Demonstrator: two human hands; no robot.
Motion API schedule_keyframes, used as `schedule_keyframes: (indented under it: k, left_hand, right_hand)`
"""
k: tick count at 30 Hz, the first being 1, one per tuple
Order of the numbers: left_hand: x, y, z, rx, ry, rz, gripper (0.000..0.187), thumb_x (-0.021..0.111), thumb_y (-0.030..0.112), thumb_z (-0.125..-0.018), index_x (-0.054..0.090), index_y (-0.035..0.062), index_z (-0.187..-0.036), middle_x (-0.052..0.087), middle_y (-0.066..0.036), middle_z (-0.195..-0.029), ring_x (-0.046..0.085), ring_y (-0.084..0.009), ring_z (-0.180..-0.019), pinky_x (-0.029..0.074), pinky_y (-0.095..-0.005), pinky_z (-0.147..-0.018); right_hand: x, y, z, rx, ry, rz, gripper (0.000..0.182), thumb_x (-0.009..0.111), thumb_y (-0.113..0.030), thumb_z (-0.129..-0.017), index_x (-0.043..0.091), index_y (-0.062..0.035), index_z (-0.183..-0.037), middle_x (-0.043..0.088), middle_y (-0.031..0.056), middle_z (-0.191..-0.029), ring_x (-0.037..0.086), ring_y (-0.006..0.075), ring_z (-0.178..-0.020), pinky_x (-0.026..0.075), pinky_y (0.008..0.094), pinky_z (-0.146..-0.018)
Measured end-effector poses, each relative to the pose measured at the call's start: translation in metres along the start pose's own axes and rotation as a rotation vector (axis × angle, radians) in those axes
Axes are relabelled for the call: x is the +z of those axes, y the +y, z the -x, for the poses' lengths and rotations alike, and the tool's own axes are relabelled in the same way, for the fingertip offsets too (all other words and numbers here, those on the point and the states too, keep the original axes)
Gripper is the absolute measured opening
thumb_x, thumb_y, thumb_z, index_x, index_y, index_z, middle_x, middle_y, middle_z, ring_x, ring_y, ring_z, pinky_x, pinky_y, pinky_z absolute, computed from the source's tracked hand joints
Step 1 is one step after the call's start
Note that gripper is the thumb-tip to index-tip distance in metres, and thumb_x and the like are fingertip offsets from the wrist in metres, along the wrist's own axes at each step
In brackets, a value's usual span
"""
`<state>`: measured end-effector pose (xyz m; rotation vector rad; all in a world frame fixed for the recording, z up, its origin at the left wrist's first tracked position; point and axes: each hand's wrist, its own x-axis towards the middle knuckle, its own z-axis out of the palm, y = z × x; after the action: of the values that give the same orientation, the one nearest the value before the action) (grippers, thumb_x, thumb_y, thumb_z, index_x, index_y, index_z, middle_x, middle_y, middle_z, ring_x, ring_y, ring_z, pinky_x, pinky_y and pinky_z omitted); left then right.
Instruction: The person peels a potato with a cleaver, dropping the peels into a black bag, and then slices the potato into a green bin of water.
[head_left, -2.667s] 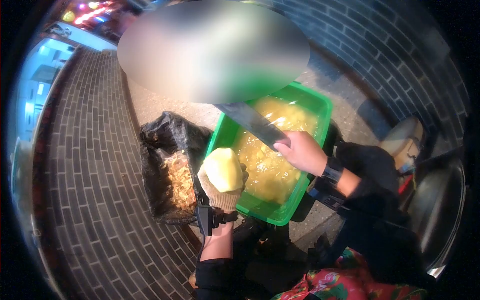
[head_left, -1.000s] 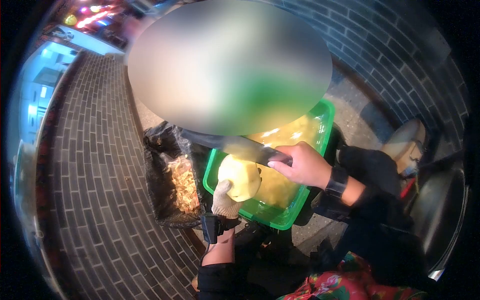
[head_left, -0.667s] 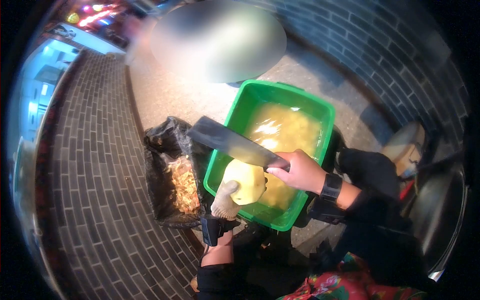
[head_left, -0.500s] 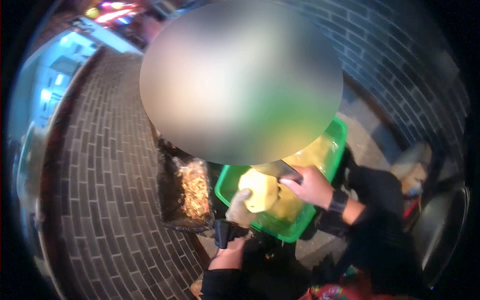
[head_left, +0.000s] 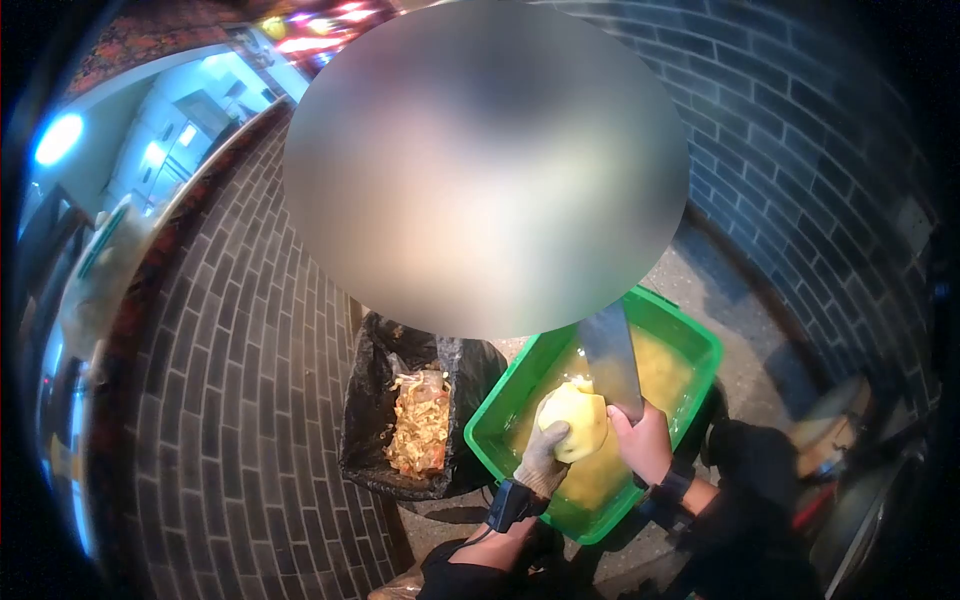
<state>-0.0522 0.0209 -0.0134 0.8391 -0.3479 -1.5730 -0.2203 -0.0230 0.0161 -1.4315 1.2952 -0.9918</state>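
A pale yellow peeled piece of produce (head_left: pixel 573 421) is in my left hand (head_left: pixel 543 460), which wears a light glove and closes round its lower left side. My right hand (head_left: pixel 643 443) grips the handle of a wide-bladed knife (head_left: pixel 610 352), its blade pointing up and slightly left. The blade is just right of the piece's top. Both hands are over a green tub (head_left: pixel 703 345) holding cloudy liquid and yellow pieces. Black bands circle both wrists.
Left of the tub, a container lined with black plastic (head_left: pixel 364 425) holds yellowish scraps (head_left: pixel 420 425). Brick surfaces (head_left: pixel 240 370) rise on both sides. A round, light-coloured object (head_left: pixel 830 430) lies at the right. A large blurred oval hides the upper middle.
The view has shifted, so the tub and bin appear lower and farther right. The knife blade has swung from lying across the piece's top to pointing upward beside it.
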Motion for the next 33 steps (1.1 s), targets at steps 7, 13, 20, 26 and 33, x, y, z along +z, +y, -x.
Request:
schedule_keyframes:
  k: [7, 13, 20, 26, 33]
  left_hand:
    - [0.005, 0.017, 0.001, -0.082, -0.038, -0.148, 0.08, 0.076, 0.027, -0.074, 0.038, 0.0075, -0.141, 0.052, -0.01, -0.131, 0.053, -0.0246, -0.12, 0.046, -0.0388, -0.101]
    - [0.006, 0.025, 0.01, -0.124, -0.135, -0.11, 0.078, 0.064, 0.038, -0.077, 0.039, 0.0029, -0.141, 0.055, -0.017, -0.131, 0.058, -0.0297, -0.115, 0.049, -0.0434, -0.099]
    - [0.03, 0.036, 0.016, -0.049, -0.117, -0.282, 0.086, 0.065, 0.053, -0.073, 0.043, 0.0021, -0.138, 0.058, -0.019, -0.123, 0.064, -0.0314, -0.104, 0.058, -0.0422, -0.082]
    - [0.012, 0.022, 0.007, -0.212, -0.181, -0.055, 0.088, 0.079, 0.037, -0.07, 0.038, 0.0046, -0.141, 0.056, -0.021, -0.127, 0.06, -0.0398, -0.111, 0.051, -0.0536, -0.094]
    - [0.023, 0.033, 0.005, -0.049, -0.031, -0.177, 0.078, 0.066, 0.041, -0.075, 0.042, 0.0023, -0.139, 0.057, -0.017, -0.126, 0.06, -0.0312, -0.11, 0.052, -0.0446, -0.094]
  right_hand:
    - [-0.014, 0.014, -0.006, 0.198, -0.138, -0.197, 0.027, 0.067, -0.015, -0.087, 0.064, 0.0051, -0.104, 0.072, 0.0161, -0.095, 0.07, 0.026, -0.091, 0.052, 0.034, -0.082]
    - [-0.033, 0.007, -0.01, 0.431, -0.25, -0.406, 0.025, 0.066, -0.019, -0.089, 0.066, 0.0026, -0.102, 0.064, 0.0034, -0.07, 0.06, 0.0129, -0.057, 0.049, 0.0282, -0.054]
    - [-0.047, 0.002, -0.011, 0.373, -0.308, -0.332, 0.014, 0.06, -0.015, -0.094, 0.057, -0.0016, -0.093, 0.05, -0.0031, -0.065, 0.044, 0.0045, -0.05, 0.039, 0.0225, -0.043]
    - [-0.035, 0.026, -0.013, 0.161, -0.275, 0.123, 0.029, 0.064, -0.018, -0.089, 0.065, 0.0036, -0.109, 0.073, 0.0149, -0.09, 0.07, 0.0219, -0.08, 0.052, 0.031, -0.075]
    - [-0.05, -0.004, -0.017, -0.043, -0.243, 0.102, 0.029, 0.067, -0.018, -0.086, 0.066, 0.0029, -0.106, 0.073, 0.0153, -0.088, 0.071, 0.0237, -0.079, 0.054, 0.0318, -0.074]
